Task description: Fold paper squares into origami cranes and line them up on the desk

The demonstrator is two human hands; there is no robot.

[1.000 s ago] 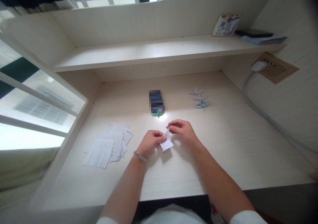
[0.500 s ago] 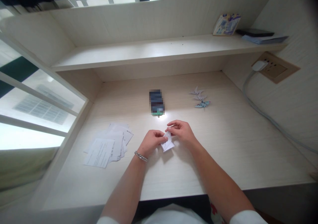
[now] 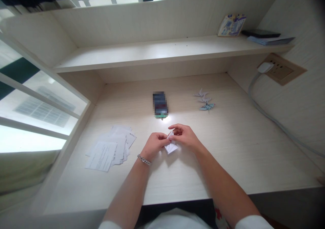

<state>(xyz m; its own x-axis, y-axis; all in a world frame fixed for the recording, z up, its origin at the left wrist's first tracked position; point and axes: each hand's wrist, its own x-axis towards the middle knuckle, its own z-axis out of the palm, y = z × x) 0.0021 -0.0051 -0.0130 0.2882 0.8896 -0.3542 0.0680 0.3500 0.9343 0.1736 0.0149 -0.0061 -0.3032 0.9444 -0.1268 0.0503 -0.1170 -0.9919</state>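
A small folded piece of white paper (image 3: 171, 148) is held just above the desk, in front of me. My left hand (image 3: 156, 143) pinches its left edge between thumb and fingers; a chain bracelet circles that wrist. From the other side, my right hand (image 3: 185, 134) has its thumb pressed on the upper part of the paper, with the fingers curled behind. Part of the paper's top is covered by the fingers. Beyond the hands lies a phone (image 3: 160, 104), its screen blurred out. Three folded paper cranes (image 3: 207, 106) rest to its right.
Loose printed paper sheets (image 3: 103, 156) lie spread at the left of the desk (image 3: 228, 147). A shelf (image 3: 142, 54) runs across the back, bearing a small packet (image 3: 232, 25) and a dark flat item (image 3: 261, 33). A cable (image 3: 269, 112) hangs from the right wall socket (image 3: 285, 69).
My right thumb has moved down and left across the paper, closer to the left thumb. The paper stays in nearly the same place, and my left hand has hardly moved.
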